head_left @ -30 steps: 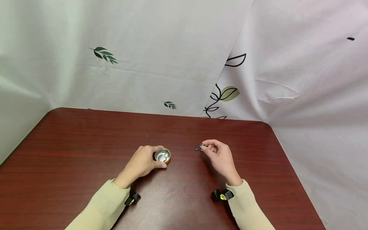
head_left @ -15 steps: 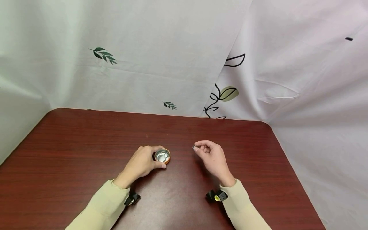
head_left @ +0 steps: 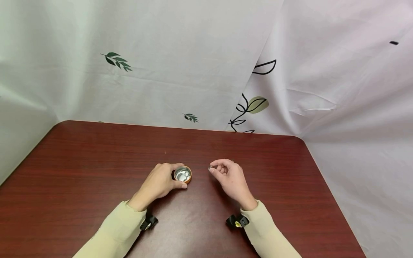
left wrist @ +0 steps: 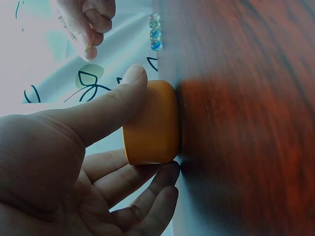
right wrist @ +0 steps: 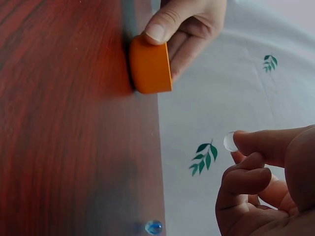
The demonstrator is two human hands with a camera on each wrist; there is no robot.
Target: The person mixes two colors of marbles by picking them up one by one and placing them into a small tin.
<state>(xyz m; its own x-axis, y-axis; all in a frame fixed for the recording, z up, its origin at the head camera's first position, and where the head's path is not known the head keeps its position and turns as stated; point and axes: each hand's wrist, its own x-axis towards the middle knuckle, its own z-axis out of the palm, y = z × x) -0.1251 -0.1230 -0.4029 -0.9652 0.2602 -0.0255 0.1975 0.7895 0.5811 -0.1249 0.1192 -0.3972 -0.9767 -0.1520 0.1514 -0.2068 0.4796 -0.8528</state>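
My left hand (head_left: 161, 182) holds a small round orange tin (head_left: 188, 181) upright on the table, thumb on one side and fingers round the other. Its inside is shiny silver; reflections make it hard to tell what lies in it. To the right of the tin, my right hand (head_left: 230, 177) pinches a small glass marble (head_left: 210, 167) between thumb and fingertip, above the table and apart from the tin. Several clear and blue glass marbles (left wrist: 155, 34) stand in a row on the table in the left wrist view; in the head view my right hand mostly hides them.
The dark red wooden table (head_left: 96, 154) has rounded far corners. Pale cloth (head_left: 161, 71) with leaf prints hangs behind it and along the sides. A black wrist strap (head_left: 148, 222) sits on the left sleeve, another strap (head_left: 237, 221) on the right.
My right hand has lifted a marble from the row and moved left with it, closer to the tin. The left hand and the tin have stayed in place.
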